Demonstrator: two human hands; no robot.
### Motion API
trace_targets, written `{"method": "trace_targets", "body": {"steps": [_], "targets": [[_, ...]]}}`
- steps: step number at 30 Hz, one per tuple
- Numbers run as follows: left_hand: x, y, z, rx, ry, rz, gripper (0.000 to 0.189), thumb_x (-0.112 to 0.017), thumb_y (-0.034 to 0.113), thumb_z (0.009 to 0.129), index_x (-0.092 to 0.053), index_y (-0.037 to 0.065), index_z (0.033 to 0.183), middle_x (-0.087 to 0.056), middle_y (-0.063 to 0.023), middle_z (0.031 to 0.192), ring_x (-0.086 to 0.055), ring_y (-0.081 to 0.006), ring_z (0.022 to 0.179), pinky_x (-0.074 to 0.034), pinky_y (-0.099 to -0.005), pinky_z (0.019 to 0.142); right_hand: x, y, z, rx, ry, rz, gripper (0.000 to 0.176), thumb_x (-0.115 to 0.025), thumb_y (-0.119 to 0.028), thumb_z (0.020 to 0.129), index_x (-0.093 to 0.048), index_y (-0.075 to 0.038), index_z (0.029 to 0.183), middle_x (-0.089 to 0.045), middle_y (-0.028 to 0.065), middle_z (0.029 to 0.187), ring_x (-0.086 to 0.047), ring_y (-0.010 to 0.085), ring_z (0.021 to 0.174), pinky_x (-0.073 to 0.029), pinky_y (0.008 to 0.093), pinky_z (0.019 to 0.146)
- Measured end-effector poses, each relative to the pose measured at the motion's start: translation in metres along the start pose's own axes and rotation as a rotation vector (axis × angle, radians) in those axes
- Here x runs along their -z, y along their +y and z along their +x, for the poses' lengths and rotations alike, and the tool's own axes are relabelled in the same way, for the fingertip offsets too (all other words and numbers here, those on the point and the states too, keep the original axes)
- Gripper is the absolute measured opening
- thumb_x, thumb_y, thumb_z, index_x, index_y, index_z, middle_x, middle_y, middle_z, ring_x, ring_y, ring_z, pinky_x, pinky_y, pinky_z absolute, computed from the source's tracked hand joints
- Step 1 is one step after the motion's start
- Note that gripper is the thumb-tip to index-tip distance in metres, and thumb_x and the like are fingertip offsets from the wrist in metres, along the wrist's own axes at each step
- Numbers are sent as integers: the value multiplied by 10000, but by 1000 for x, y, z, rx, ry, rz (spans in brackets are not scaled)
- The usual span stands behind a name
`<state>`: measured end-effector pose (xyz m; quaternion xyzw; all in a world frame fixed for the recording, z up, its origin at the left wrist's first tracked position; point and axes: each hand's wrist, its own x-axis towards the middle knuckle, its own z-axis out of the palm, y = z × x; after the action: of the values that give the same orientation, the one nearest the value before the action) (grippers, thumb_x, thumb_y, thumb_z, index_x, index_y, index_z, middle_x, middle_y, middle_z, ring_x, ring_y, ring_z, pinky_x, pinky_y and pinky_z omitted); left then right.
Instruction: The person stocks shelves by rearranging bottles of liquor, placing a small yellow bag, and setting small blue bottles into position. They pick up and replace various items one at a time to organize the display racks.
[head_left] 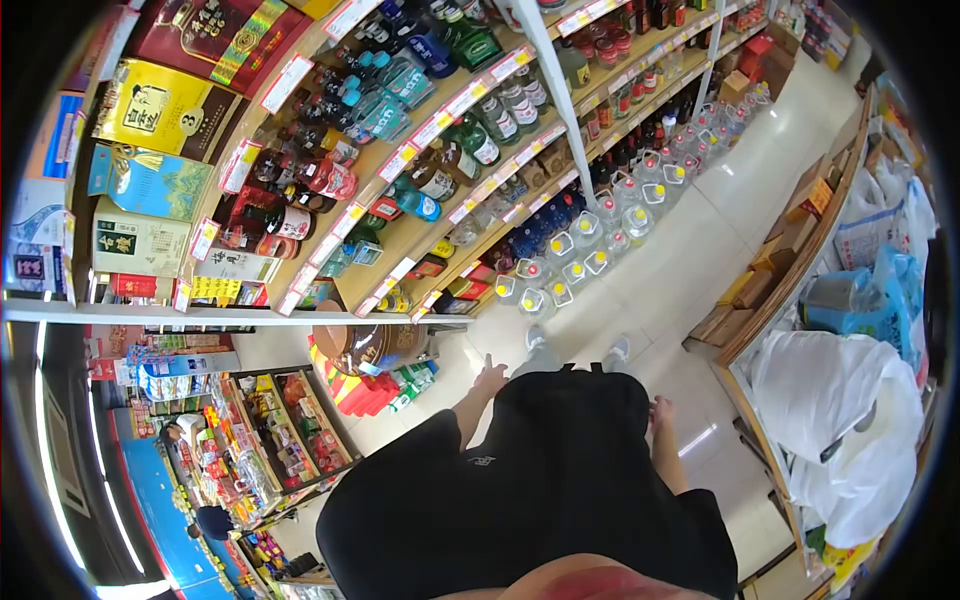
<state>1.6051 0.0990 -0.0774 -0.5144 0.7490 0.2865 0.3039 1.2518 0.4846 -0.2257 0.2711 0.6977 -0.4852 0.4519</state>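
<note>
My left hand (487, 378) hangs in front of my body on the left, its fingers stretched out and nothing in it. Nearest to it are a large brown jar (370, 345) and the end of the bottle shelves. On the other side my right hand (661, 411) hangs beside my black top (560, 470), fingers loosely apart, with no object visible in it. Clear plastic jugs with yellow and red caps (588, 235) stand on the floor ahead of my shoes (618, 352). Neither hand touches the goods.
Shelves of bottles (435, 185) and boxed goods (150, 110) run along the left. A wooden counter (745, 350) with white plastic bags (830, 390) stands at right. Tiled floor (680, 260) lies between. Another person (213, 522) is far off at lower left.
</note>
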Motion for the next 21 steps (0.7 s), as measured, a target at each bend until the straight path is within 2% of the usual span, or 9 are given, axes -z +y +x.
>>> {"method": "trace_targets", "body": {"steps": [1,5,7,8,12,15,16,19,21], "targets": [[-2,7,11,-56,-18,-29,615,-705,405,932,-595,141,1477,-307,-319,1665,-531,-495,1408,-487,-531,1155,3,-16,-6,-21,26,40,404,-628,-196,995,-598,52,1312,-706,195,883,-682,230,597,-491,316,453],[26,42,42,-156,212,-124,531,-683,399,944,-636,140,1405,-479,-263,1562,-579,-421,1358,-499,-525,1124,32,-45,6,-5,39,63,382,-610,-223,995,-578,8,1297,-711,198,958,-683,242,629,-461,314,443],[64,80,42,-79,235,-122,513,-669,389,949,-646,125,1388,-618,-252,1412,-609,-418,1309,-507,-514,1110,42,-75,8,96,67,127,317,-602,-224,1016,-598,2,1238,-705,167,954,-690,229,628,-485,308,460],[66,80,62,-129,269,-126,537,-663,389,948,-634,124,1414,-682,-246,1334,-637,-413,1281,-508,-504,1109,45,-93,11,149,75,162,308,-604,-229,1020,-604,0,1225,-704,156,945,-688,224,624,-483,306,459],[93,126,86,-112,120,-123,546,-646,407,948,-653,119,1412,-693,-233,1363,-650,-398,1287,-502,-501,1115,53,-170,11,326,140,261,262,-632,-219,1020,-665,28,1102,-699,114,830,-680,186,602,-491,306,471],[96,159,105,-175,61,0,550,-641,429,946,-675,112,1394,-690,-223,1388,-646,-390,1305,-498,-492,1121,72,-198,35,277,182,338,282,-634,-301,1054,-632,-29,979,-661,96,767,-661,197,587,-483,300,471],[89,168,112,-189,49,11,551,-642,436,944,-682,109,1386,-686,-223,1395,-643,-389,1312,-496,-489,1125,80,-201,41,233,101,452,317,-619,-315,1079,-617,-56,897,-636,75,707,-653,203,568,-495,311,472],[87,209,132,-252,9,35,573,-650,453,934,-686,98,1383,-691,-220,1391,-644,-385,1313,-497,-479,1125,86,-197,63,163,75,622,229,-606,-186,1017,-645,1,890,-676,135,709,-673,250,546,-512,335,451],[77,223,152,-309,-22,0,573,-649,450,934,-686,98,1384,-690,-219,1393,-644,-384,1315,-497,-479,1124,91,-206,56,99,92,530,252,-604,-202,1040,-659,27,951,-707,166,776,-709,280,610,-562,356,487]]}}
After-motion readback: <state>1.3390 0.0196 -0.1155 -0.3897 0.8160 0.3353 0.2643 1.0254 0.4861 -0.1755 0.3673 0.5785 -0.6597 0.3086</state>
